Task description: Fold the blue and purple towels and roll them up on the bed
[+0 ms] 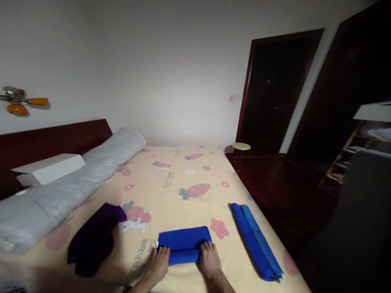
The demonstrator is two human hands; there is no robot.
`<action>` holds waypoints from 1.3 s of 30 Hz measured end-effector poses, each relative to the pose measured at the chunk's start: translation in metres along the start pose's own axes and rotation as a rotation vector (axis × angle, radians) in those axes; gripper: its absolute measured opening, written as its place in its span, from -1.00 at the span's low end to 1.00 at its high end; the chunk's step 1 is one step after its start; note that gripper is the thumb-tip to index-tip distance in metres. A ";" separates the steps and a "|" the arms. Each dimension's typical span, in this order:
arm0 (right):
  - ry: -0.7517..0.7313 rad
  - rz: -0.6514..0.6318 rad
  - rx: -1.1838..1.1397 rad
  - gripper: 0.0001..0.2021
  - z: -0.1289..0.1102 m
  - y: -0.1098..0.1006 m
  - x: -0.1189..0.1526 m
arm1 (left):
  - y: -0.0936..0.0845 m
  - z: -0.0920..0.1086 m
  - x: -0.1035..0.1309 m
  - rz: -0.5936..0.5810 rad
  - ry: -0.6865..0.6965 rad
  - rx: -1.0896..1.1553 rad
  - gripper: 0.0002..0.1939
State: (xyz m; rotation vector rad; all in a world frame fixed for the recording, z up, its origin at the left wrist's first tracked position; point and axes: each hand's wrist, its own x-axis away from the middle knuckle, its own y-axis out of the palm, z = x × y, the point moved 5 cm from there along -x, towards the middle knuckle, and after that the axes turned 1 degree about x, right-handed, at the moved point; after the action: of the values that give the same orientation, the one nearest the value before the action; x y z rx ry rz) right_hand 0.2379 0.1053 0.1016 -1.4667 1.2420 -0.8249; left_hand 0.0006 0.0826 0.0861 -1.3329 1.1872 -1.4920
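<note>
A blue towel (185, 239) lies on the bed in front of me, its near edge rolled into a thick tube. My left hand (159, 262) grips the left end of the roll, fingers curled over it. At the right end, my right hand (209, 258) has its fingers bent over the same roll. A small white tag shows at the towel's left edge. Two rolled blue towels (255, 242) lie side by side to the right. On the left is a crumpled dark purple cloth (94, 240).
The bed (171, 203) has a cream sheet with carrots and rabbits. A long grey bolster (100, 158) and a white box (58, 169) lie along the headboard (55, 140). Beyond the bed stand a round stool (241, 146), a dark door (281, 93) and a shelf (345, 158).
</note>
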 end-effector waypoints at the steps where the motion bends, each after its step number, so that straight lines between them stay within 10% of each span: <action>1: 0.016 0.018 -0.004 -0.57 0.001 0.006 0.000 | 0.003 0.000 0.000 0.004 -0.001 -0.005 -0.35; 7: -0.004 0.173 -0.017 -0.43 0.014 0.047 0.005 | 0.019 -0.004 -0.001 0.164 0.004 -0.096 -0.38; 13: -0.339 0.262 -0.149 -0.33 -0.032 0.074 0.002 | 0.037 0.048 -0.012 0.315 0.272 -0.051 -0.16; 17: -0.404 0.180 -0.164 -0.38 -0.043 0.065 0.000 | 0.028 0.053 -0.008 0.427 0.323 -0.051 -0.29; 26: -0.169 0.204 -0.067 -0.46 0.034 0.032 0.002 | 0.012 -0.022 0.011 0.369 0.280 -0.080 -0.35; 35: -0.247 0.031 -0.248 -0.59 -0.054 0.016 -0.009 | 0.012 0.051 -0.017 0.363 0.225 0.087 -0.52; 39: -0.142 0.050 -0.188 -0.58 -0.034 0.020 -0.016 | 0.017 0.035 -0.021 0.373 0.187 0.101 -0.52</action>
State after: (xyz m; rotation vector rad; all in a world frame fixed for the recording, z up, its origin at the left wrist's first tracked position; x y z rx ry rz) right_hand 0.1969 0.1121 0.0935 -1.6083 1.2694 -0.5727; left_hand 0.0375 0.0934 0.0646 -0.8607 1.3727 -1.4014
